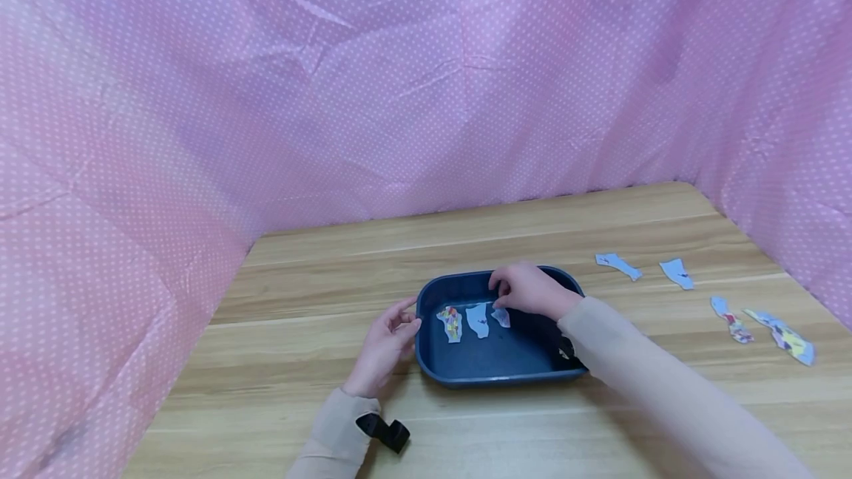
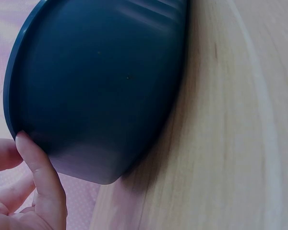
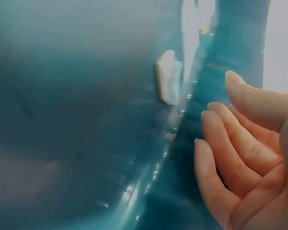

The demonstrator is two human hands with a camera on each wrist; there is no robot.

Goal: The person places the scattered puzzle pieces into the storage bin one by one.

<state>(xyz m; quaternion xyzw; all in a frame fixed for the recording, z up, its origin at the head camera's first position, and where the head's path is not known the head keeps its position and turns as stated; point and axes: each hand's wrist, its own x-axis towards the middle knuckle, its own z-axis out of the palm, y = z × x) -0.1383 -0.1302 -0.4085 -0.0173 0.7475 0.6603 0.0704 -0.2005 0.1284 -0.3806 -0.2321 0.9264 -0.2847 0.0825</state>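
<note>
A dark blue rectangular basin (image 1: 499,379) stands on the table. My left hand (image 1: 386,342) pinches its left rim; in the left wrist view the thumb (image 2: 38,172) lies against the rim and the other fingers are outside. Three torn-looking printed pieces lie in a row inside: a colourful piece (image 1: 452,324), a pale blue piece (image 1: 477,321) and a smaller piece (image 1: 502,318). My right hand (image 1: 532,290) hovers inside the basin, fingertips close to the smaller piece. In the right wrist view its fingers are loosely curled and the thumb apart, with nothing between them.
On the wooden table (image 1: 299,375), to the right of the basin, lie a pale blue strip (image 1: 619,265), a pale blue piece (image 1: 677,273), a narrow colourful piece (image 1: 732,320) and a longer colourful one (image 1: 782,335). Pink dotted cloth (image 1: 399,94) hangs around the table.
</note>
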